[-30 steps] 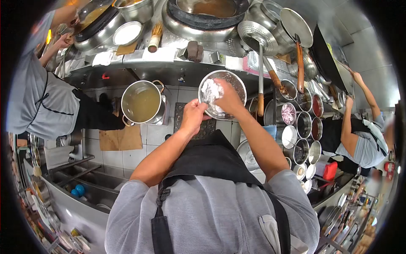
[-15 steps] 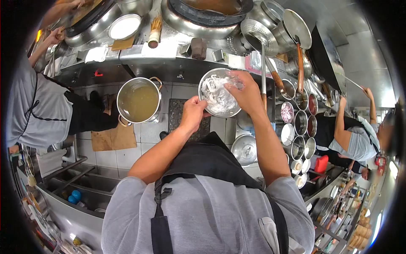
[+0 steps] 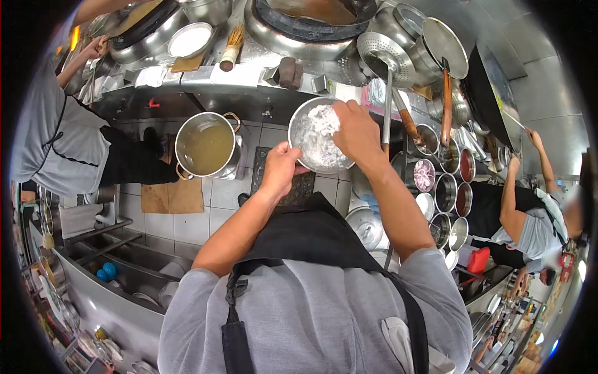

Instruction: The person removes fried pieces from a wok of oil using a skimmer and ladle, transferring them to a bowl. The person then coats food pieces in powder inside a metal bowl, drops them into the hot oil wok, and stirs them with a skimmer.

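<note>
My left hand (image 3: 281,169) grips the near left rim of a round metal bowl (image 3: 298,121), its thumb over the edge and its fingers underneath. White flour and flour-coated strips (image 3: 325,121) lie in the bowl, clumped near its far side. My right hand (image 3: 360,137) reaches over the right rim with its fingers curled down against the coated strips; the fingertips are partly hidden. To the left of the bowl stands a two-handled pot (image 3: 205,146) of cloudy yellowish liquid.
Ahead is a steel counter with woks (image 3: 311,12), a bamboo brush (image 3: 232,47), a white-filled bowl (image 3: 190,40) and a perforated ladle (image 3: 386,59). Several ingredient tins (image 3: 445,192) stand at the right. One co-worker (image 3: 56,137) is on the left, another (image 3: 529,212) on the right.
My right hand has lowered and curled into the bowl, where its fingers were spread above the strips. The strips have bunched toward the far side. My left hand keeps the rim.
</note>
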The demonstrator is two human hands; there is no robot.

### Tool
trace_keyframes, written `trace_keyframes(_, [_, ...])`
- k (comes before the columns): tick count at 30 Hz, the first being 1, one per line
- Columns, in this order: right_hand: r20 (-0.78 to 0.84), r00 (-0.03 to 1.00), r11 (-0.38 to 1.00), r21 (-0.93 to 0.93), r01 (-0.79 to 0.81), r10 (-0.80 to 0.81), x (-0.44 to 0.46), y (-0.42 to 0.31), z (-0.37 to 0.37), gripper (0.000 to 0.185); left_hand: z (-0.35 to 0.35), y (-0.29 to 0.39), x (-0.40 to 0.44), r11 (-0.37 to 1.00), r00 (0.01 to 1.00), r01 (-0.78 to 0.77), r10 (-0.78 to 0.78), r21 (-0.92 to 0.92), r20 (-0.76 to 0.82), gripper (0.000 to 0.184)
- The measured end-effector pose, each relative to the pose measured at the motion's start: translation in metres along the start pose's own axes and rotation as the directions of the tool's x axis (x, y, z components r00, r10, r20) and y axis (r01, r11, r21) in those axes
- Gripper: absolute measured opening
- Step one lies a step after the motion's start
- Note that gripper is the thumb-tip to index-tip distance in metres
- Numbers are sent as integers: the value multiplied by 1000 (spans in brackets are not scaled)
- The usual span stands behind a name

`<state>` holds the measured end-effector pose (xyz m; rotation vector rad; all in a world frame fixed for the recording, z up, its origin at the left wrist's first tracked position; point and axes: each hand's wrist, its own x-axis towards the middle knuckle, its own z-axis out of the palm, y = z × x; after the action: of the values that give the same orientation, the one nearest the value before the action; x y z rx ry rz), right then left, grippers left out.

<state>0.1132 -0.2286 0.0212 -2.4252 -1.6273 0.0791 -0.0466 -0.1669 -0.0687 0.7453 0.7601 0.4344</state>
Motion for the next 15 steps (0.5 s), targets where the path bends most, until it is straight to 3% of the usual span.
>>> trace_keyframes(2, [-6,996,996,15,86,-86,-1,1,0,53,5,3,2,998,999,-34,33,-53,-23,13])
trace_keyframes(6, [196,978,998,31,62,-67,-10,-3,-1,75,8,8,-1,996,996,-79,77,-52,-42,12])
trace_keyframes(9, [151,988,1000,14,8,-10,-7,-8,25,73,12,10,-11,998,998,-57,57,-15,24,10])
trace_keyframes(15, [-165,986,988,151,27,-2,-1,3,5,53,10,18,-8,994,996,-82,80,75,37,8])
